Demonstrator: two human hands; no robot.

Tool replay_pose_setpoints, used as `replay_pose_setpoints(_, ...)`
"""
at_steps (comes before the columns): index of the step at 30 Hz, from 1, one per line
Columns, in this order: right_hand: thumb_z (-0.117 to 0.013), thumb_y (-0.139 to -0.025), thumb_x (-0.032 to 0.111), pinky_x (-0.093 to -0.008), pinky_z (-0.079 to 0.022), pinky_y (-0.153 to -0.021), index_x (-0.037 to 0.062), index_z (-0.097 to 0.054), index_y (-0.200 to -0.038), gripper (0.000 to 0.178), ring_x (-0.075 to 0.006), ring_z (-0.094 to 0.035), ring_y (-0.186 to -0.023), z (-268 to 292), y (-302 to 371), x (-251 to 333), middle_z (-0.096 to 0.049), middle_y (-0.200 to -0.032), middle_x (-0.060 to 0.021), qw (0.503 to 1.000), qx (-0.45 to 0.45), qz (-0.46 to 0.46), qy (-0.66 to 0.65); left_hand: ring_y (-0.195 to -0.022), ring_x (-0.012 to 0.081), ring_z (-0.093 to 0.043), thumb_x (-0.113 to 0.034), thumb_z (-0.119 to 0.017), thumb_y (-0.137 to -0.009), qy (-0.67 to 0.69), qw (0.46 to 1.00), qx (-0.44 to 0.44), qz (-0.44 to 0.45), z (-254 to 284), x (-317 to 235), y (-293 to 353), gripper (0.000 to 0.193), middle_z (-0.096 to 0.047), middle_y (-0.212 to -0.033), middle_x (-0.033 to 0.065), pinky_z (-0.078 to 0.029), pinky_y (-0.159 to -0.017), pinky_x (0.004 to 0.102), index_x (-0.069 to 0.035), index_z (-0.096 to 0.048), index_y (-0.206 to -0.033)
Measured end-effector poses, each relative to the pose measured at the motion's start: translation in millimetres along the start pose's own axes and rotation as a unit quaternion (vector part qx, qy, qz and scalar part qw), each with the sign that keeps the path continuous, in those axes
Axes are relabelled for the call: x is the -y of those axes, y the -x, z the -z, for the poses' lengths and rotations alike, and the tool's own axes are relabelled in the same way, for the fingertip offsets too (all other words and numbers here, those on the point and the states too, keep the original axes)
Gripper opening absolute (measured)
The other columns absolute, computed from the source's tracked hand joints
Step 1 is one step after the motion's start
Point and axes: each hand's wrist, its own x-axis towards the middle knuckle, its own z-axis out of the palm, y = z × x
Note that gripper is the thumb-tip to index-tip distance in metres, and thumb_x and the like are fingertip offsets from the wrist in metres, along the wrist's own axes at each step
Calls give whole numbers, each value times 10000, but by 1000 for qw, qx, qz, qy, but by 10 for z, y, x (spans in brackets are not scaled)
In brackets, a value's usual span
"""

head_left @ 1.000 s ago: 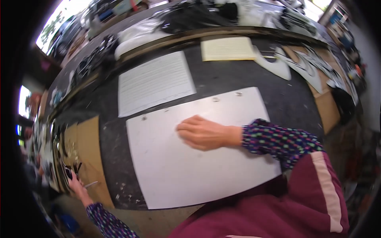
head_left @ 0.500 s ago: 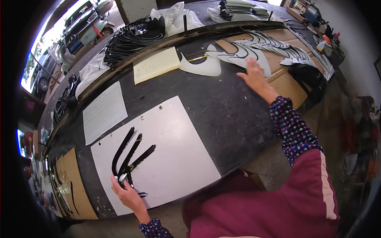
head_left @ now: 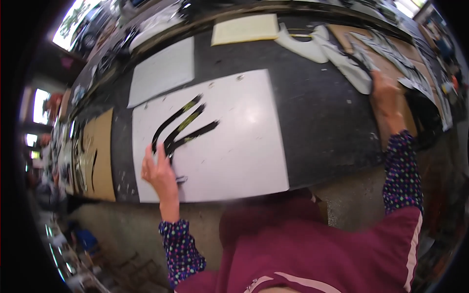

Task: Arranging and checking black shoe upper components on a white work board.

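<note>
Several curved black strips (head_left: 183,119), some with yellow-green patches, fan out on a white board (head_left: 234,146). My left hand (head_left: 161,176) is at their lower ends, its fingers closed around them; the thumb is partly hidden. A small dark loop-like piece shows beside that hand. Far to the right, my right hand (head_left: 388,100) reaches to the tip of a white curved piece (head_left: 349,68) with a dark edge. Motion smears its fingers, so whether it grips the piece does not show.
A written sheet (head_left: 163,68) and a yellowish pad (head_left: 244,30) lie behind the board on the dark table (head_left: 322,132). Cardboard (head_left: 100,156) with thin black strips is at the left. More white curved pieces rest on cardboard at the right, beside a black bundle (head_left: 422,110).
The view has swung, shifting the table up and right in the picture. My right hand has moved from over the white pieces to the right side of one tip. My left hand stays by the black strips.
</note>
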Motion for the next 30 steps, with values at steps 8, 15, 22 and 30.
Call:
replay_pose_setpoints(8, -545, -925, -27, -365, -574, -772, 67, -575, -1300, 388, -251, -700, -950, 787, -166, -243, -683, -1153, -124, 986, -68, -4, 154, -1194, 219, -528, -76, -680, -871, 115, 989, -39, -82, 283, -553, 36, 375, -576, -1354, 37, -312, -1026, 386, -153, -689, -1238)
replay_pose_setpoints(15, -577, -976, 17, -324, -580, -817, 61, -607, -1256, 285, -259, -705, -1035, 1413, -443, 271, -698, -1168, -125, 985, -168, 24, 20, -1189, 261, -558, -84, -728, -865, 489, 866, 82, -68, 325, -1152, -74, 515, -565, -1373, 108, -431, -1004, 388, -110, -602, -1364)
replay_pose_setpoints(22, -577, -1017, 128, -306, -509, -859, -21, -628, -1164, 216, -205, -685, -980, 1422, -13, 1503, -697, -1084, -179, 894, 25, -95, -437, -1171, 202, -577, -64, -771, -857, 839, 382, 309, 233, 563, -1681, -242, 1063, -477, -1431, 224, -502, -912, 278, -118, -23, -1609)
replay_pose_setpoints(30, -625, -942, 77, -377, -524, -793, -24, -577, -1179, 262, -361, -655, -845, 1270, -231, 2499, -666, -924, -187, 858, 87, -2, -506, -903, 98, -638, 32, -706, -880, 798, 469, 281, 254, 298, -1717, -88, 868, -652, -1088, 93, -514, -806, 227, -36, -191, -1575)
